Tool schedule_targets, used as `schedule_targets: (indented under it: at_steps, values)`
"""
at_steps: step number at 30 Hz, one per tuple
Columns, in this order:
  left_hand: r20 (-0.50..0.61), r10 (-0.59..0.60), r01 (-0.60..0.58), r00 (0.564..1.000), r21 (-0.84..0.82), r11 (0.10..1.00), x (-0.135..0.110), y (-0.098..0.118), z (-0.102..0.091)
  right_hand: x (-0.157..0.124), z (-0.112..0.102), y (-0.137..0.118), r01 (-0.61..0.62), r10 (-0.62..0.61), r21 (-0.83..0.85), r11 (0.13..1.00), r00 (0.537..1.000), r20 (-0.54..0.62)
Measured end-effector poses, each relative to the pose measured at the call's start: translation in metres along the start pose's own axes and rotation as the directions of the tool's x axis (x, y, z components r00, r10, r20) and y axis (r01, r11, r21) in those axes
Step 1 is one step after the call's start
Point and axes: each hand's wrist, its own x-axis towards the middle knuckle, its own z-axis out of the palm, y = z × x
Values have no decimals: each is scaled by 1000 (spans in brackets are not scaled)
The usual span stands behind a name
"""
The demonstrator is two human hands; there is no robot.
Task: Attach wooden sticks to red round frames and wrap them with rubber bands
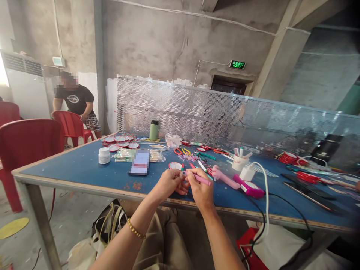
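Observation:
My left hand is closed near the table's front edge, pinching a small stick with red and green bands. Beside it, my right hand grips a pink marker, its writing end close to the stick. The lower part of the stick is hidden by fingers. Just behind the hands lies a round red-rimmed disc. Several more markers, among them a white and green one, are scattered to the right of it.
A phone, white jar, green bottle and stacked red-rimmed discs stand left. A pink glue gun, magenta device and white cable lie right. A person holds a red chair.

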Motion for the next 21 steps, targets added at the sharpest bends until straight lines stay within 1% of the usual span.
schedule_targets:
  at_steps: [9,17,21]
  values:
    - [8,-5,5,1000,15,1000,-1,0,0,0,1,2,12,-12,18,1000,1000,12]
    - [8,-9,9,1000,10,1000,0,-1,-1,0,1,2,32,-32,-3,999,999,16]
    - [12,-15,15,1000,4,1000,0,-1,0,-1,1,2,13,-13,2,1000,1000,20]
